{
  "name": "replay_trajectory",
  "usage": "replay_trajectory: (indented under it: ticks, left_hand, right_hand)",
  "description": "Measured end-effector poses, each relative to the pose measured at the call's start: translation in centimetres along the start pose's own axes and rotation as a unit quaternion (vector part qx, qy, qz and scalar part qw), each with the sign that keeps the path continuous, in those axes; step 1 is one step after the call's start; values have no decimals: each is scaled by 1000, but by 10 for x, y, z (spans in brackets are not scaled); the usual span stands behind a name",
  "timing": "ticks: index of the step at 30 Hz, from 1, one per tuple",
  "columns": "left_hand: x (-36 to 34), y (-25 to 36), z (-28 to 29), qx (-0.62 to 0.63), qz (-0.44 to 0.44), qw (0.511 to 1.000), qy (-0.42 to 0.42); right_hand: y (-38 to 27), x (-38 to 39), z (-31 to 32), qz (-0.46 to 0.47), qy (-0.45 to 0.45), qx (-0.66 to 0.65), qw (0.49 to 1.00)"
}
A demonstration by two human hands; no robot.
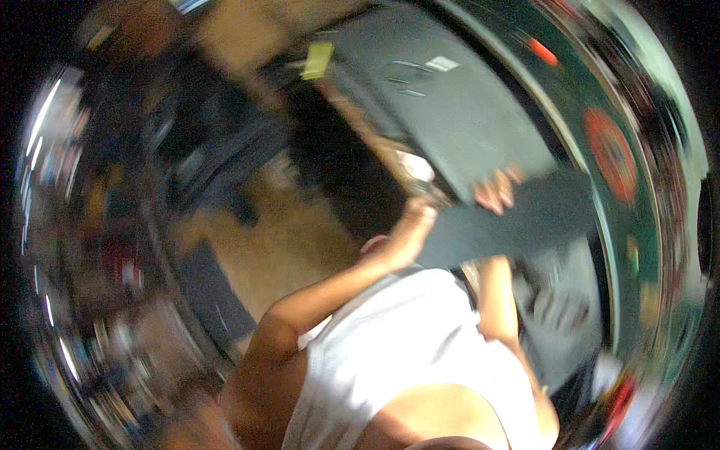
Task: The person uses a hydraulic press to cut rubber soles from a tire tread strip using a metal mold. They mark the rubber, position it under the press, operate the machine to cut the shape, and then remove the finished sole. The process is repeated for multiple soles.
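Note:
A long dark flat sheet (517,217) with a rounded right end lies angled across the grey worktop (454,105). My left hand (409,229) grips the sheet at its left end, blurred by motion. The fingers of my right hand (495,191) curl over the far edge of the sheet, whose body hides the palm. A small white round object (415,166) sits just beyond my left hand at the worktop's edge. On the grey top farther back are thin metal items (409,79) and a small white rectangle (442,62).
A yellow piece (318,60) is at the worktop's back corner. A brown floor (270,255) with a dark mat (214,289) shows at lower left, dark bulky objects (214,157) at upper left. A red ring-shaped object (611,154) and small orange item (541,50) are beyond the worktop, smeared by motion.

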State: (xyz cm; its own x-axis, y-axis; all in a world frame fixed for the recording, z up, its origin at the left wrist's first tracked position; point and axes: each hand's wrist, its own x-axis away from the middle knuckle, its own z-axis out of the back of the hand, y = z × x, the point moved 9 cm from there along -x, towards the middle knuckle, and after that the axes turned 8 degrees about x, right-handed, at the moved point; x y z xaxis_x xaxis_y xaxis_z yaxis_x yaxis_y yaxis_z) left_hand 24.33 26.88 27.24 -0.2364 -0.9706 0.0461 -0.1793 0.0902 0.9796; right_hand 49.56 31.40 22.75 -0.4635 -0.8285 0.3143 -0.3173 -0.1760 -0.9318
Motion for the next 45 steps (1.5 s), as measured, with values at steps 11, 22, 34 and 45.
replay_trajectory:
  ticks: [11, 22, 34, 45]
  left_hand:
    - [-68, 10, 12, 159, 113, 981, 17]
    - [-160, -45, 52, -60, 175, 976, 119]
    - [-85, -43, -159, -222, -9, 904, -365]
    - [-10, -19, -114, -160, -133, 952, -225]
  right_hand:
    - [-118, 73, 82, 192, 35, 46, 980]
    - [-53, 122, 205, 117, 289, 332, 890]
    - [-3, 116, 205, 157, 282, 284, 903]
    - [-39, 207, 149, 182, 251, 387, 869]
